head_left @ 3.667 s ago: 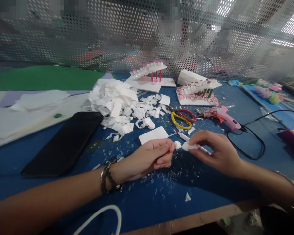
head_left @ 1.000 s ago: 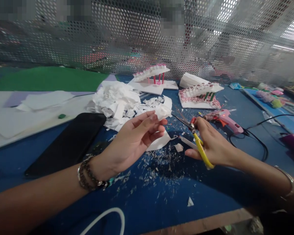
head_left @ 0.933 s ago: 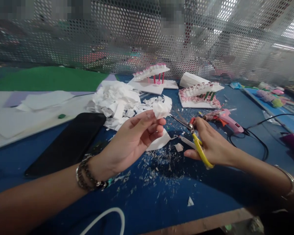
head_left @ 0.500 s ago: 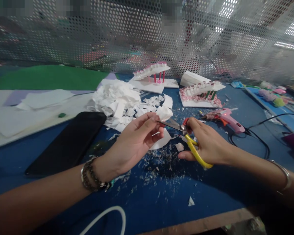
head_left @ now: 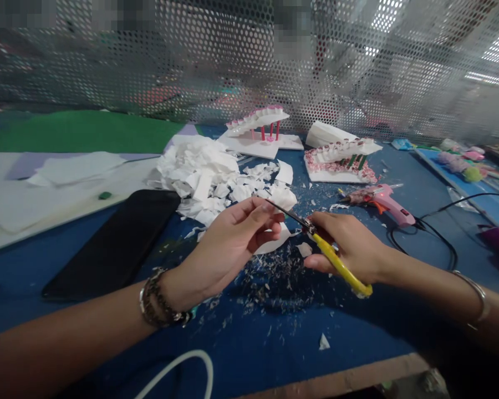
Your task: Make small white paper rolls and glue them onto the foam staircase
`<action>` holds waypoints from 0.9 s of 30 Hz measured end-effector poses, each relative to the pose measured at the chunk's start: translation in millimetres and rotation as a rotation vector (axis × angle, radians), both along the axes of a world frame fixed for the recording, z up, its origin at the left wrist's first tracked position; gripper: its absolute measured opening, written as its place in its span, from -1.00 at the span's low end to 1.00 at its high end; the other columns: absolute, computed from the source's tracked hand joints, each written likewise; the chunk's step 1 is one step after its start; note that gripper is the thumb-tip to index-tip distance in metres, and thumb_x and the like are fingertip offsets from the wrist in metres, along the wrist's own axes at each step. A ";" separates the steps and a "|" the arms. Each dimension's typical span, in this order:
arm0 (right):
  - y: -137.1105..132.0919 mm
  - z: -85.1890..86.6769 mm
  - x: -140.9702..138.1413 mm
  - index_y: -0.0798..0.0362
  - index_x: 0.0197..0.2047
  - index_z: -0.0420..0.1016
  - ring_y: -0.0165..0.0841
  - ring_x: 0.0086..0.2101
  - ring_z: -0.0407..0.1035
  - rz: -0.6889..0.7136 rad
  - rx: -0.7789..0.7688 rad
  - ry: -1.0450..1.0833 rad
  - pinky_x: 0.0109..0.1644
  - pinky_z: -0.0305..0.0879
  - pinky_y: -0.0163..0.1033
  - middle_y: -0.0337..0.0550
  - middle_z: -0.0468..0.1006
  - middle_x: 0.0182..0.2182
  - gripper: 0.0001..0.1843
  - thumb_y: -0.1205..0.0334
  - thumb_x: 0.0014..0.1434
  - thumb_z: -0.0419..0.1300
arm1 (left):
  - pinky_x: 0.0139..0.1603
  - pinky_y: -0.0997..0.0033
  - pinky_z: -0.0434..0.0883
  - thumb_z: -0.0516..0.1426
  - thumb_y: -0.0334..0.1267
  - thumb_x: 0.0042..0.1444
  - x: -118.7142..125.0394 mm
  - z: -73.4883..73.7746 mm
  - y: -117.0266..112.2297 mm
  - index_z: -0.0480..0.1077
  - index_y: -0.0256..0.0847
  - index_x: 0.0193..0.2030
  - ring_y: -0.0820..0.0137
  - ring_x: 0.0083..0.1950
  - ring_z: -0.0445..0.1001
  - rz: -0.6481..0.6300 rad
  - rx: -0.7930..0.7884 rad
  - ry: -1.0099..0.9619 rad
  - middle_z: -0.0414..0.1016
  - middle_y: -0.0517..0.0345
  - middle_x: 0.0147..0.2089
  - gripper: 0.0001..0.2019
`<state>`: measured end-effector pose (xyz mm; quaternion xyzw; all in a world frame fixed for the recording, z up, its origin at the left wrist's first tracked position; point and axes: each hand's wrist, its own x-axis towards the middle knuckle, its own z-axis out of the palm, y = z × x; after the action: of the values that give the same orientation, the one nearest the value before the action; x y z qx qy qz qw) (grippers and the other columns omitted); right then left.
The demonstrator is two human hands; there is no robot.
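Observation:
My left hand (head_left: pixel 233 244) pinches a small white foam piece (head_left: pixel 283 197) between thumb and fingers, just above the blue table (head_left: pixel 274 343). My right hand (head_left: pixel 349 246) grips yellow-handled scissors (head_left: pixel 336 263); their blades point left and reach my left fingertips beside the foam piece. A white card scrap (head_left: pixel 274 241) lies on the table under both hands, among fine white cuttings.
A heap of white foam scraps (head_left: pixel 203 172) lies behind my left hand, with a black pouch (head_left: pixel 116 244) to its left. Two white and pink staircase models (head_left: pixel 341 158) stand at the back. A pink glue gun (head_left: pixel 378 198) with a black cable lies right. Perforated metal screen behind.
My right hand, which earlier held a thin white stick, now holds the scissors and has brought the blades leftward to the foam piece. My left hand has lowered slightly.

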<state>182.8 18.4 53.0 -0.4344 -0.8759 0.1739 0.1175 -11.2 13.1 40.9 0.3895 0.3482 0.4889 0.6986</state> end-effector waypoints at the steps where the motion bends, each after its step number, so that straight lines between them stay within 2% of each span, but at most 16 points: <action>1: -0.2 0.3 -0.1 0.09 -0.44 0.18 -0.50 -0.59 0.04 0.003 -0.005 0.001 -0.51 -0.11 -0.37 -0.29 0.23 -0.59 -0.42 -0.34 -0.01 -0.06 | -0.46 0.79 0.38 0.14 -0.34 0.05 -0.3 0.3 0.1 0.38 -0.27 -0.44 0.65 -0.48 0.38 0.004 -0.003 0.010 0.40 0.26 -0.47 -0.92; 9: -0.4 2.2 1.3 0.07 -0.57 0.11 -0.54 -0.64 -0.06 0.005 0.008 0.063 -0.54 -0.17 -0.37 -0.35 0.11 -0.68 -0.43 -0.33 0.00 -0.04 | -0.51 0.76 0.36 0.13 -0.31 0.05 0.6 4.1 2.0 0.38 -0.27 -0.44 0.64 -0.50 0.36 0.031 -0.016 0.057 0.39 0.24 -0.44 -0.90; 15: 0.0 2.1 0.4 0.08 -0.61 0.07 -0.56 -0.65 -0.09 -0.010 -0.002 0.111 -0.55 -0.18 -0.38 -0.37 0.06 -0.69 -0.44 -0.28 0.03 -0.03 | -0.39 0.72 0.40 0.19 -0.26 0.00 -2.3 6.3 4.8 0.32 -0.24 -0.35 0.59 -0.41 0.41 0.034 0.107 0.146 0.40 0.27 -0.42 -0.86; 21: 0.5 1.0 1.8 0.08 -0.58 0.10 -0.55 -0.64 -0.05 0.005 -0.019 0.073 -0.54 -0.16 -0.38 -0.35 0.10 -0.67 -0.49 -0.22 0.09 -0.06 | -0.28 0.61 0.41 0.20 -0.28 -0.01 -4.2 6.2 6.5 0.32 -0.24 -0.38 0.55 -0.38 0.45 0.113 0.185 0.246 0.45 0.26 -0.40 -0.87; 27: 0.3 2.2 2.3 0.08 -0.42 0.16 -0.48 -0.56 0.09 0.046 -0.020 0.000 -0.49 -0.06 -0.35 -0.24 0.26 -0.53 -0.39 -0.38 -0.01 -0.10 | -0.35 0.67 0.40 0.20 -0.28 -0.01 -6.4 4.1 10.1 0.33 -0.23 -0.41 0.57 -0.42 0.45 0.115 0.235 0.329 0.45 0.28 -0.45 -0.88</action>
<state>185.0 18.7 55.2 -0.4155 -0.8838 0.1852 0.1090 -17.6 23.2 45.0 0.5227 0.4197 0.4948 0.5530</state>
